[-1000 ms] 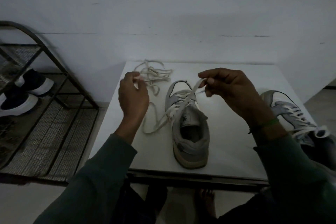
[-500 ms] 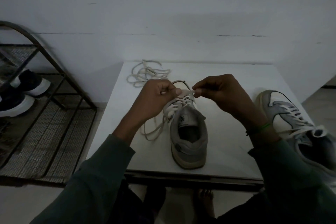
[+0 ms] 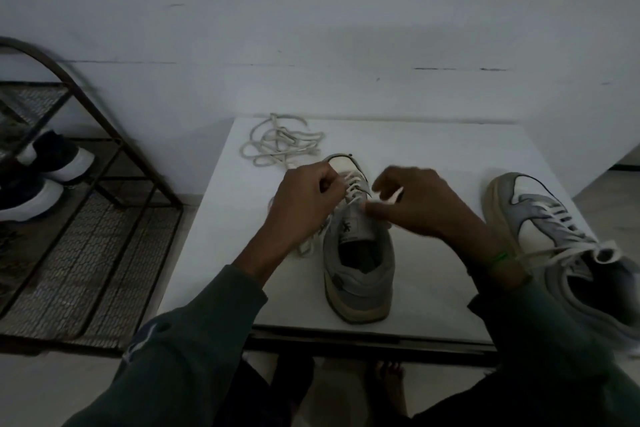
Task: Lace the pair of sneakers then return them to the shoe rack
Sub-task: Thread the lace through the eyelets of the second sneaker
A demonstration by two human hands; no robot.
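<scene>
Right, over on the left floor stands the shoe rack (image 3: 114,163), dark metal with mesh shelves, and a pair of dark shoes (image 3: 52,163) with white soles sits on one shelf. Next to it, the white table (image 3: 443,149) is pushed up against the wall. On the table's middle, the centre sneaker (image 3: 360,274), grey and white, points its toe at the wall and its heel at the person, only partly laced. The second sneaker (image 3: 554,239) sits at the table's right side, well apart, laced up with its ends lying loose. Both hands are over the centre sneaker's eyelets. The left hand (image 3: 304,204) has its fingers curled round a strand of the lace (image 3: 353,185) on the shoe's left side, with slack trailing under the wrist. The right hand (image 3: 419,204), blurred, pinches the other end just above the tongue. A loose lace (image 3: 280,146) lies tangled near the table's far left corner, just beyond the toe. A green band (image 3: 498,257) circles the right wrist.
</scene>
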